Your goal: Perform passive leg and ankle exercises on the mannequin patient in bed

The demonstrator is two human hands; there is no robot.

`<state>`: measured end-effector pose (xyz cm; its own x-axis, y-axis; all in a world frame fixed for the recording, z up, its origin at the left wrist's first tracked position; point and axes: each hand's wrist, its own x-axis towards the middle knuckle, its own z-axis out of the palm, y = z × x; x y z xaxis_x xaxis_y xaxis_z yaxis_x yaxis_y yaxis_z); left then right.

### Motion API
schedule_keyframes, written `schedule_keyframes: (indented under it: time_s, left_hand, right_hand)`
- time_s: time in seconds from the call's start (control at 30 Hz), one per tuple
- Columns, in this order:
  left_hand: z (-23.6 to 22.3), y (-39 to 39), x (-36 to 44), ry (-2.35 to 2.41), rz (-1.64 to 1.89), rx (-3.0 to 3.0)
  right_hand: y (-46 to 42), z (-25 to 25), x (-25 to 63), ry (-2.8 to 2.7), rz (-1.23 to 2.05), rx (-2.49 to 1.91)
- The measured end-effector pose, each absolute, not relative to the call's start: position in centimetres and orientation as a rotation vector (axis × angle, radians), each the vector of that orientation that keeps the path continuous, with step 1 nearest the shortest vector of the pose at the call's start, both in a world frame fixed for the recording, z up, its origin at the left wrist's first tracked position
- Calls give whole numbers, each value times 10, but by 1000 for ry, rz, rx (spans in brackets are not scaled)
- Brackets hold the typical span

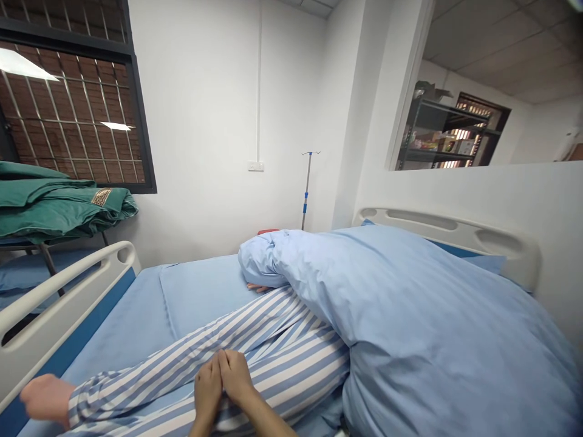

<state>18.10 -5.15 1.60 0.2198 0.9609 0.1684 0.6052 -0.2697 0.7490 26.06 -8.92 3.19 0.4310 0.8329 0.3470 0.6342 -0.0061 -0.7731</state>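
The left hand [207, 388] and right hand [235, 375] are held pressed together, flat, above a striped pyjama sleeve [182, 340]; the sleeve is judged soft and limp, best taken at the cuff [79, 402].

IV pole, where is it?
In the head view, the IV pole stands by the white wall, right of the wall socket, behind the bed's blue blanket.

A hospital ward, adjustable bed [455, 227] with white rails, blue bedding [401, 285], IV pole [307, 188]
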Motion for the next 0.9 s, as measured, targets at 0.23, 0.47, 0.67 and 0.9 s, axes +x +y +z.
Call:
schedule_keyframes:
  time_s: [0.23,0.47,0.67,0.9]
  left_hand:
    - [14,-54,184,1376,868,1941]
    - [31,-48,202,1361,966,1634]
    - [22,-59,206,1271,992,1679]
    - [18,-67,202,1235,867,1932]
  right_hand:
    - [-98,11,267,-1198,266,-1684]
    - [-94,10,273,-1081,318,-1590]
    - [-95,10,274,-1025,379,-1541]
    - [-97,15,273,-1035,438,-1554]
